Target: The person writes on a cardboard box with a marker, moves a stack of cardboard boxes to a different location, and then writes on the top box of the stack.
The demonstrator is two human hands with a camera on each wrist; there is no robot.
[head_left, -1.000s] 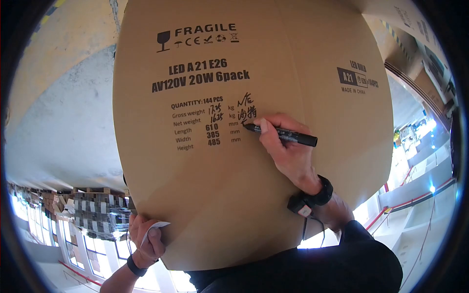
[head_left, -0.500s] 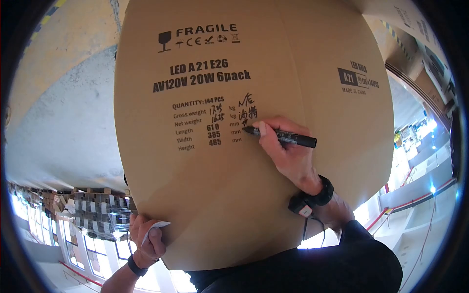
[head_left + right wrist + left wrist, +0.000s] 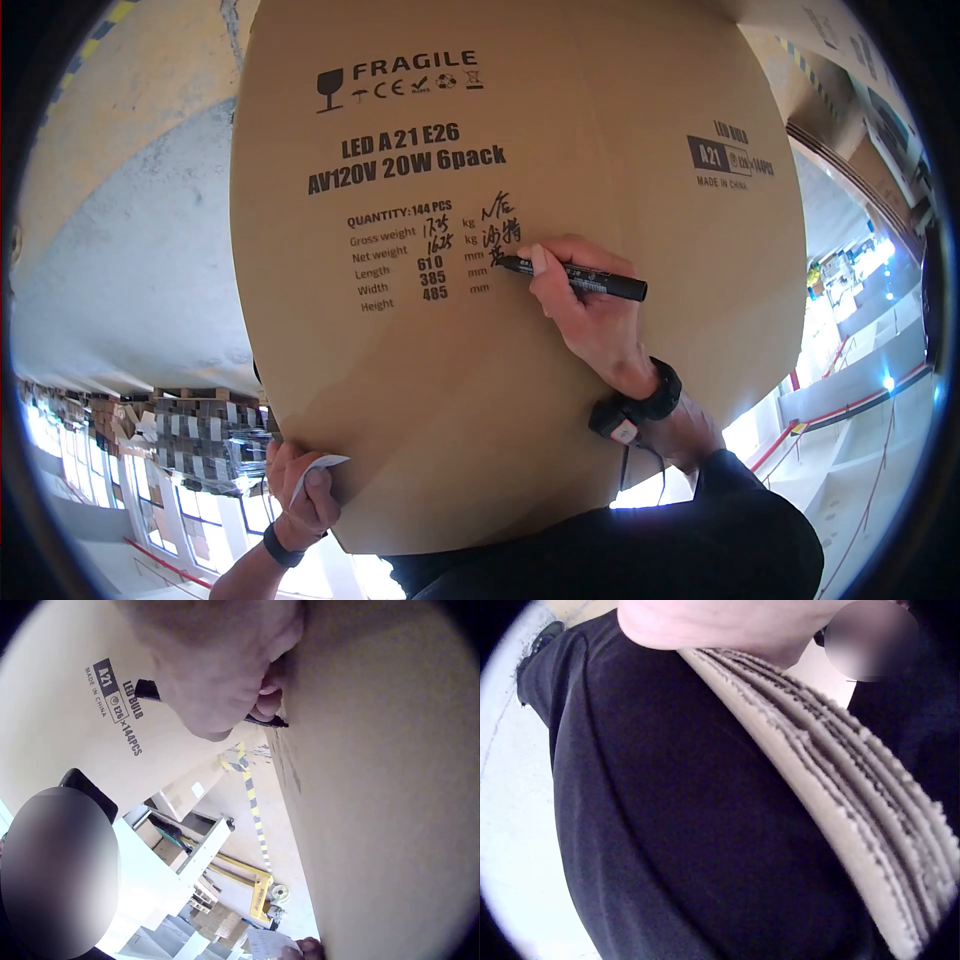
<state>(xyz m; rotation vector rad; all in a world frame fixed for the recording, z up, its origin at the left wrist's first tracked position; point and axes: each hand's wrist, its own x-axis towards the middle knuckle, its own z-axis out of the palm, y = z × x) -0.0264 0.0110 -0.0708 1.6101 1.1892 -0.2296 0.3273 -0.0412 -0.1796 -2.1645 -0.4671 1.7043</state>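
Note:
A large brown cardboard sheet [image 3: 440,400], printed with black text, fills the head view. In the right hand [image 3: 590,300] a black marker [image 3: 605,283] is pinched, its tip touching the cardboard beside the "mm" column, under handwritten black characters [image 3: 502,233]. At the sheet's lower left corner, the left hand [image 3: 303,492] grips the edge, with a small white paper [image 3: 318,470] between its fingers. The left wrist view shows several stacked cardboard layers [image 3: 832,780] under the left hand [image 3: 720,622]. The right wrist view has the right hand [image 3: 217,667] close against the cardboard surface.
Wrapped stacks of boxes [image 3: 205,435] stand on the left in the head view. A yellow pallet jack [image 3: 259,889] and a black-and-yellow floor stripe [image 3: 253,802] show in the right wrist view. Dark clothing [image 3: 600,550] lies against the sheet's lower edge.
More black strokes have appeared at the marker tip, below the earlier handwriting. The sheet's print has shifted slightly left in view. The left hand keeps its grip on the corner.

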